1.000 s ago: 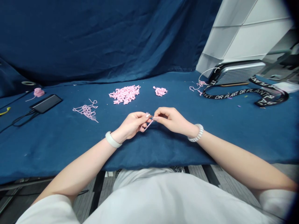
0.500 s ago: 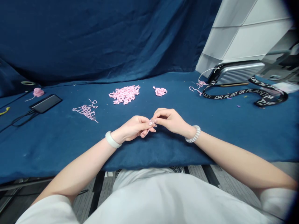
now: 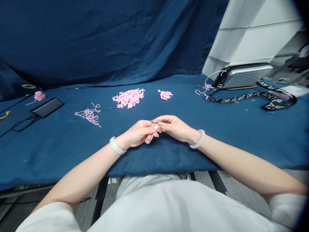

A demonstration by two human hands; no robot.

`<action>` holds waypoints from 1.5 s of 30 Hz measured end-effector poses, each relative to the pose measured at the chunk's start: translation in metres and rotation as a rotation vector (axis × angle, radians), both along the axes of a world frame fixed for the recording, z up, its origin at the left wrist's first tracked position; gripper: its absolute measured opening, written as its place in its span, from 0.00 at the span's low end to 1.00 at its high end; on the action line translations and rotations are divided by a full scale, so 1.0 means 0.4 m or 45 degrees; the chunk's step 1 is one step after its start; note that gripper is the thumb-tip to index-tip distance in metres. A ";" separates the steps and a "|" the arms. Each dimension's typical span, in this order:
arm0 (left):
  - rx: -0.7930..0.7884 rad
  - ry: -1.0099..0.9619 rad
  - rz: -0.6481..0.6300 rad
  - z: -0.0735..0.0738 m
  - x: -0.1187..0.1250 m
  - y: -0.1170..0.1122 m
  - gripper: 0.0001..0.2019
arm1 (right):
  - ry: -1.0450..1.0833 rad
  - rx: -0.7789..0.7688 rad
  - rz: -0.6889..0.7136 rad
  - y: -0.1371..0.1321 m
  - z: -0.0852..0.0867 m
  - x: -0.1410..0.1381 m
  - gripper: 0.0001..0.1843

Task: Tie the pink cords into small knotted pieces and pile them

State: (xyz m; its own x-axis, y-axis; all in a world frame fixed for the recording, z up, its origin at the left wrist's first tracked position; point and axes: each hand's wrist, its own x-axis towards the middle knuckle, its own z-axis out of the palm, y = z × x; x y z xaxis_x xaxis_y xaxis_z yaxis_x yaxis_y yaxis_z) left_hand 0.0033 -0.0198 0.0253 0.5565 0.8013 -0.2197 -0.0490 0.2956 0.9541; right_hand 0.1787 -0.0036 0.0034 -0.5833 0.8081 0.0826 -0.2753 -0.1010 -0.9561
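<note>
Close to the front of the blue-covered table, my left hand [image 3: 141, 132] is closed on a short length of pink yarn [image 3: 150, 138], part of which hangs in a loop across its lower fingers. My right hand [image 3: 171, 127] meets it fingertip to fingertip, its thumb and fingers pinched on the same yarn. Where the fingertips come together, the yarn's shape is mostly covered. Beyond the hands lie a large heap of small pink knotted yarn pieces [image 3: 129, 98] and a smaller pink heap [image 3: 165, 94]. Loose pink strands [image 3: 89, 115] are spread to the left.
At far left are a pink yarn ball [image 3: 39, 95], a black device with cables [image 3: 47, 107] and a yellow object [image 3: 4, 115]. To the right, a silver ribbed case [image 3: 248, 76] stands beside a black lettered strap [image 3: 241, 97] and pink scraps [image 3: 206, 89]. A blue curtain [image 3: 101, 38] hangs behind.
My right hand has shifted slightly left and down, its fingers now overlapping the left fingertips more closely. The left hand has barely moved, and the heaps lie as before.
</note>
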 end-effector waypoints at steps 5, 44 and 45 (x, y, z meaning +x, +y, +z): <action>-0.013 -0.013 -0.031 0.006 0.004 -0.005 0.13 | -0.045 -0.062 0.106 -0.001 -0.002 0.001 0.18; 0.125 0.042 0.199 -0.034 0.002 0.013 0.12 | -0.475 0.647 -0.638 0.004 0.024 0.001 0.09; 0.113 0.059 0.207 -0.034 0.003 0.012 0.12 | -0.477 0.652 -0.657 0.007 0.025 0.004 0.08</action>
